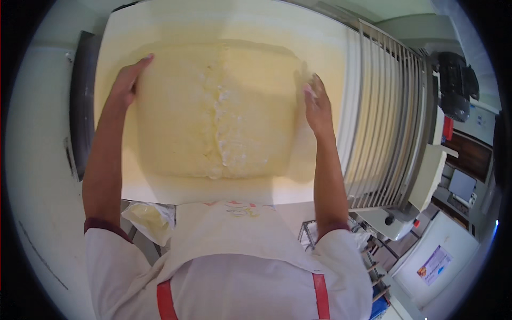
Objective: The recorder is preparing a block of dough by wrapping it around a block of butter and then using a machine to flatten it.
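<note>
A wide, pale yellow slab of dough (176,112) lies flat on the light work surface (213,189) in front of me. Down its middle runs a ragged seam where two edges meet, dusted with white flour (223,96). At the slab's upper left edge is my left hand (127,82), open, its fingers stretched along the side. Opposite, my right hand (318,104) stands on edge by the right side, fingers extended and open. Neither hand grips anything. Whether the right palm touches the dough or stays just apart, I cannot tell.
A metal bar guard (381,117) stands right of the dough, beside machine parts. A dark metal strip (84,106) flanks the left. A plastic bag (151,221) hangs below the front edge. Farther right are a black device (454,85) and a white cabinet (434,264).
</note>
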`<state>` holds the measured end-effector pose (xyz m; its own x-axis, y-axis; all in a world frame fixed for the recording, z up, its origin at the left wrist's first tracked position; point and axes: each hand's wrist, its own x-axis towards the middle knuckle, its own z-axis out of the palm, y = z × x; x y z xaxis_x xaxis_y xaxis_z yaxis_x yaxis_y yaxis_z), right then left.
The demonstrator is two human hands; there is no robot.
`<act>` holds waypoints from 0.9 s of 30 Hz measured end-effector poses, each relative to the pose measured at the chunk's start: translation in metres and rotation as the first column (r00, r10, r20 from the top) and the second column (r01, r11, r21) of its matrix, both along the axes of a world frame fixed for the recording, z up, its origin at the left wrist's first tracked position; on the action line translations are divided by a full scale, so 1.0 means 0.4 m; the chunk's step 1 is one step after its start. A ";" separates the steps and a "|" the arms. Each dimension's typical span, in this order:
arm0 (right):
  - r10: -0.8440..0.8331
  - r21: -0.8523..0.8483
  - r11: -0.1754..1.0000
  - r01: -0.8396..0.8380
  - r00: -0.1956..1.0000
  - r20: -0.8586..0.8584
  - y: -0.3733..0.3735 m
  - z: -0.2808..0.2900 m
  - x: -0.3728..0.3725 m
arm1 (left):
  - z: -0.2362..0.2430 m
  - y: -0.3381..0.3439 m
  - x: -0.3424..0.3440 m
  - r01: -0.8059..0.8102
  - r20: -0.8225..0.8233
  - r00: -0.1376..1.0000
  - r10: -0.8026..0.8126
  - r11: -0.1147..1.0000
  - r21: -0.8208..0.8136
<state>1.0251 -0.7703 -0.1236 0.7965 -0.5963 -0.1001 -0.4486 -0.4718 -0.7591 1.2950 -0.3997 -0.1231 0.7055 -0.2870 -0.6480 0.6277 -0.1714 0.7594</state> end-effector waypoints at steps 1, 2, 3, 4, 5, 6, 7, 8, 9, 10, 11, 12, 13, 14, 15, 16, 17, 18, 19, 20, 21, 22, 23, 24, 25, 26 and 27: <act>-0.077 0.217 0.973 0.075 0.997 -0.001 0.022 -0.018 0.063 | 0.003 -0.011 0.003 -0.030 -0.051 0.998 0.024 0.992 -0.123; -0.062 0.230 0.971 0.060 0.998 0.002 0.013 -0.032 0.099 | 0.014 -0.024 0.007 -0.045 -0.047 0.998 0.040 0.993 -0.109; -0.138 0.336 0.929 0.151 0.988 -0.065 -0.019 -0.049 0.128 | 0.021 -0.031 0.011 0.003 -0.001 1.000 -0.003 0.998 -0.058; -0.208 0.422 0.872 0.250 0.967 -0.145 -0.051 -0.052 0.140 | 0.028 -0.041 0.009 0.053 0.037 0.998 -0.053 0.999 -0.013; -0.110 0.608 0.763 0.219 0.971 -0.211 -0.067 -0.019 0.146 | 0.031 -0.041 -0.007 0.031 0.029 0.999 -0.031 1.000 -0.003; -0.005 0.761 0.616 0.204 0.967 -0.255 -0.075 0.033 0.161 | 0.036 -0.043 -0.021 0.032 0.113 0.993 -0.030 0.999 -0.015; 0.000 0.706 0.662 0.252 0.942 -0.336 -0.068 0.070 0.178 | 0.042 -0.042 -0.031 0.041 0.197 0.980 -0.035 0.999 -0.030; 0.008 0.702 0.668 0.246 0.942 -0.337 -0.053 0.067 0.169 | 0.040 -0.040 -0.037 0.031 0.196 0.980 -0.023 0.999 -0.035; 0.003 0.698 0.709 0.097 0.990 -0.140 -0.034 0.044 0.158 | 0.027 -0.038 -0.038 0.037 0.228 0.974 -0.020 0.997 -0.070; 0.008 0.664 0.746 -0.050 0.998 0.066 -0.019 0.035 0.154 | 0.022 -0.035 -0.032 0.046 0.262 0.965 -0.017 0.993 -0.105; -0.058 0.732 0.680 0.028 0.998 0.016 -0.005 0.049 0.147 | 0.031 -0.030 -0.028 0.039 0.267 0.964 -0.008 0.993 -0.110; -0.049 0.732 0.681 0.016 0.999 0.023 0.012 0.070 0.140 | 0.034 -0.020 -0.020 0.054 0.157 0.987 -0.038 0.994 -0.097; 0.004 0.717 0.696 -0.033 0.999 0.042 0.027 0.106 0.132 | 0.042 -0.012 -0.015 0.074 0.049 0.996 -0.070 0.994 -0.085; 0.054 0.695 0.713 -0.094 0.995 0.080 0.018 0.125 0.143 | 0.041 -0.009 -0.020 0.056 0.043 0.998 -0.053 0.996 -0.072; 0.192 0.775 0.275 -0.569 0.822 0.536 -0.039 0.064 0.145 | 0.026 -0.028 -0.020 0.052 0.050 0.998 -0.048 0.996 -0.077; 0.089 0.469 -0.229 -0.853 0.461 0.883 -0.101 -0.036 0.136 | 0.017 -0.048 -0.004 0.045 0.039 0.998 -0.039 0.981 -0.187; 0.083 0.828 0.122 -0.547 0.837 0.541 -0.034 -0.144 0.112 | 0.018 -0.061 -0.010 0.050 0.005 0.999 -0.051 0.959 -0.280; -0.117 0.918 0.397 -0.028 0.990 0.080 0.049 -0.174 0.123 | 0.033 -0.079 -0.018 0.099 0.028 0.995 -0.095 0.953 -0.285; -0.193 0.922 0.382 0.063 0.981 0.013 0.140 -0.174 0.083 | 0.048 -0.103 -0.023 0.126 0.060 0.992 -0.113 0.944 -0.306; -0.227 0.963 0.268 -0.018 0.971 0.081 0.213 -0.121 0.054 | 0.055 -0.117 -0.014 0.132 0.093 0.990 -0.108 0.939 -0.319; -0.277 0.979 0.195 -0.066 0.953 0.120 0.234 -0.082 0.038 | 0.081 -0.150 0.005 0.169 0.111 0.984 -0.142 0.936 -0.308; -0.339 0.984 0.145 -0.107 0.928 0.151 0.239 -0.057 0.024 | 0.109 -0.191 0.016 0.230 0.194 0.961 -0.198 0.960 -0.161; -0.407 0.983 0.114 -0.145 0.895 0.180 0.233 -0.041 0.012 | 0.133 -0.237 0.020 0.266 0.268 0.929 -0.253 0.964 -0.011; -0.474 0.979 0.094 -0.183 0.856 0.206 0.214 -0.015 -0.007 | 0.165 -0.314 0.032 0.377 0.308 0.883 -0.355 0.926 -0.013; -0.516 0.971 0.060 -0.231 0.825 0.228 0.203 -0.003 -0.016 | 0.203 -0.386 0.049 0.454 0.349 0.834 -0.426 0.891 0.004; -0.590 0.963 0.073 -0.259 0.768 0.251 0.177 0.019 -0.037 | 0.234 -0.503 0.072 0.645 0.378 0.680 -0.629 0.758 0.100; -0.643 0.954 0.068 -0.293 0.718 0.266 0.160 0.038 -0.049 | 0.250 -0.599 0.075 0.740 0.408 0.576 -0.709 0.664 0.110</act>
